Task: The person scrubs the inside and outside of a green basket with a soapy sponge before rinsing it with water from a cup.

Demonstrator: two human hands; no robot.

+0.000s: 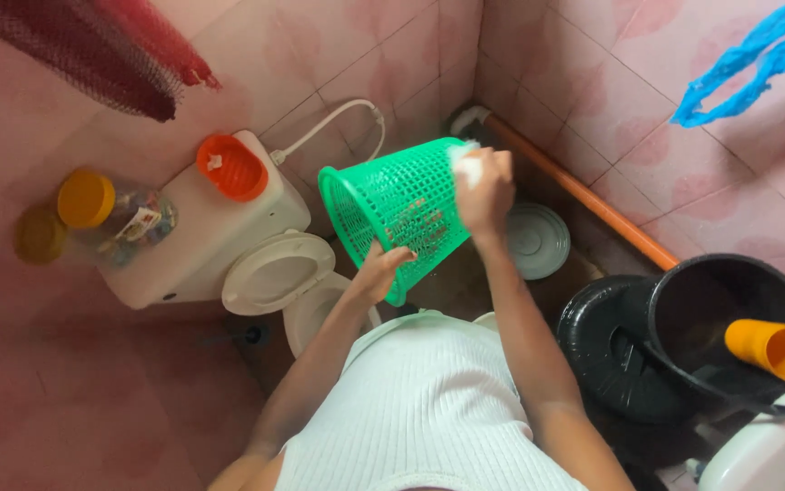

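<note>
Left hand point(379, 270) grips the rim of the tilted green basket point(392, 211) w/ arm bent; right hand point(483, 186) (fingers curled) presses a white cloth point(467, 164) to its base.

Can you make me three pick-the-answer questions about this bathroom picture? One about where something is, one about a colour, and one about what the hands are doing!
1. Where is the small orange cup?
A. On the toilet tank
B. In the black bucket
C. On the floor

2. What colour is the basket?
A. Blue
B. Green
C. Black

3. How is the basket held?
A. Standing on the floor
B. Hanging on the wall
C. Tilted in the air by both hands

Answers: 1 A, it sits on the white tank. 2 B, its mesh is bright green. 3 C, the left hand grips its rim and the right hand its base.
</note>
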